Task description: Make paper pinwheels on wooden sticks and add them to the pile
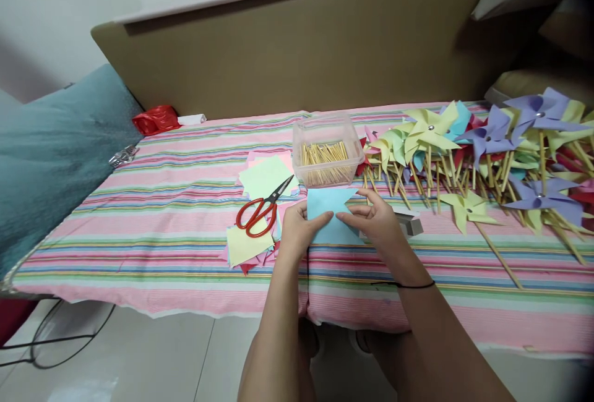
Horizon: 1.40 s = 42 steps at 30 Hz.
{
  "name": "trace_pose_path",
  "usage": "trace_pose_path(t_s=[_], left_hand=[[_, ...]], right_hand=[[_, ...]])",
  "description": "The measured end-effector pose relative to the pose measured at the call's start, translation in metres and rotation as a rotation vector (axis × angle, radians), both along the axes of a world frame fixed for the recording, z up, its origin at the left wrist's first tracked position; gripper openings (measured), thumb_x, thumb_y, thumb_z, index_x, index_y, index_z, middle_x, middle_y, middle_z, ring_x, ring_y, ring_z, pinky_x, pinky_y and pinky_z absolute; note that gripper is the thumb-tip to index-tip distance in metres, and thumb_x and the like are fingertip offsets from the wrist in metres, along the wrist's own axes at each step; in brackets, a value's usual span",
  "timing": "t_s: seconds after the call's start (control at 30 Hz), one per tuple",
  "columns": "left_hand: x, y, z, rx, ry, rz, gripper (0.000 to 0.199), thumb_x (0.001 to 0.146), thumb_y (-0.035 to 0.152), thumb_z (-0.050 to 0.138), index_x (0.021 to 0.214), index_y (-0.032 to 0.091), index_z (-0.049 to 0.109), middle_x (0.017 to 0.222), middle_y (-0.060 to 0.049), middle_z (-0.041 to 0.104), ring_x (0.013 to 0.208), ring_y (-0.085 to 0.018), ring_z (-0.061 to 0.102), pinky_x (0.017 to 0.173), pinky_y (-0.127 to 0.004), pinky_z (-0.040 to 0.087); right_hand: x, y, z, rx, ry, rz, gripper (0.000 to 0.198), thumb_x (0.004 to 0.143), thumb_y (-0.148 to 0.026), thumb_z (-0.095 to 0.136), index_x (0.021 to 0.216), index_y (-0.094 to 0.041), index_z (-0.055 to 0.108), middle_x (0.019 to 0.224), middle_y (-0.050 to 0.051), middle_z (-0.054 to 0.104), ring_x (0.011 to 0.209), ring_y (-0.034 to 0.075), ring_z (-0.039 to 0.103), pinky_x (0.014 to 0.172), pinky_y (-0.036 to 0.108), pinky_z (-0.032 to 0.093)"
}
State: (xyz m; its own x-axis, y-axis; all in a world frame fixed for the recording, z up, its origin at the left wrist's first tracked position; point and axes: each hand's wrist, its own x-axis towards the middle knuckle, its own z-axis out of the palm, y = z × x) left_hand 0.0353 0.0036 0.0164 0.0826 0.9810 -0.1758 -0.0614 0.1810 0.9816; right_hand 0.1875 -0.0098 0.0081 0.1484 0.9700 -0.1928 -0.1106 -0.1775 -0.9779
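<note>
A light-blue paper square [331, 204] is held between both hands just in front of the clear box. My left hand [299, 226] grips its left edge, thumb on top. My right hand [374, 219] pinches its right side, with thumb and fingers near the top right corner, which looks slightly slanted. Red-handled scissors [262, 207] lie to the left on stacks of coloured paper, a pale green sheet [266, 173] and a yellow sheet [250, 246] topmost. The clear plastic box [304, 170] holds many thin wooden sticks [325, 154]. A small grey box [411, 224] sits partly hidden behind my right hand.
Many finished paper pinwheels [429, 130] on sticks are heaped at the right; one yellow pinwheel [469, 210] lies nearer. A striped cloth [162, 204] covers the seat. A red plastic bag [156, 120] is at the back left, beside a blue cushion [60, 142]. Dark cables [65, 337] hang at lower left.
</note>
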Motion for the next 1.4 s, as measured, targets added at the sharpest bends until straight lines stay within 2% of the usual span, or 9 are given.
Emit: trace_pose_path(t_s=[0.23,0.4,0.87,1.13,1.4], left_hand=[[-0.0006,-0.0030,0.0047,-0.071,-0.138,-0.026,0.030,0.062,0.035,0.077,0.081,0.013,0.070,0.068,-0.004,0.071,0.057,-0.016,0.062,0.056,-0.028,0.048],[-0.0010,-0.0022,0.0039,-0.055,-0.107,-0.028,0.033,0.057,0.033,0.080,0.081,0.014,0.070,0.071,-0.004,0.072,0.057,-0.016,0.062,0.055,-0.026,0.047],[-0.0013,-0.0031,0.0058,-0.057,-0.080,-0.036,0.032,0.058,0.034,0.079,0.081,0.015,0.069,0.070,-0.004,0.073,0.056,-0.016,0.063,0.056,-0.027,0.050],[-0.0026,-0.0011,-0.0002,-0.063,-0.106,-0.048,0.035,0.059,0.033,0.079,0.086,0.013,0.069,0.078,-0.006,0.074,0.060,-0.017,0.064,0.057,-0.028,0.050],[-0.0003,-0.0034,0.0073,-0.048,-0.070,-0.036,0.034,0.060,0.031,0.078,0.086,0.014,0.067,0.071,-0.003,0.072,0.057,-0.014,0.062,0.056,-0.025,0.050]], right_hand=[[0.0022,-0.0004,-0.0020,0.002,-0.036,-0.042,0.068,0.055,-0.035,0.081,0.113,-0.021,0.050,0.072,0.002,0.070,0.062,0.021,0.066,0.048,0.028,0.050],[0.0010,-0.0014,0.0016,0.024,-0.036,-0.021,0.065,0.057,-0.034,0.080,0.114,-0.022,0.052,0.069,0.001,0.070,0.061,0.021,0.066,0.048,0.028,0.050],[0.0003,-0.0002,-0.0016,0.043,0.021,-0.012,0.069,0.055,-0.032,0.081,0.115,-0.024,0.048,0.070,0.001,0.072,0.063,0.023,0.069,0.053,0.032,0.054],[0.0008,-0.0002,-0.0001,0.042,-0.003,-0.028,0.068,0.056,-0.030,0.081,0.115,-0.022,0.048,0.068,0.001,0.070,0.058,0.021,0.067,0.047,0.027,0.050],[0.0020,-0.0017,0.0018,0.038,-0.044,-0.012,0.068,0.058,-0.033,0.080,0.118,-0.023,0.049,0.069,0.001,0.069,0.060,0.021,0.066,0.046,0.027,0.048]])
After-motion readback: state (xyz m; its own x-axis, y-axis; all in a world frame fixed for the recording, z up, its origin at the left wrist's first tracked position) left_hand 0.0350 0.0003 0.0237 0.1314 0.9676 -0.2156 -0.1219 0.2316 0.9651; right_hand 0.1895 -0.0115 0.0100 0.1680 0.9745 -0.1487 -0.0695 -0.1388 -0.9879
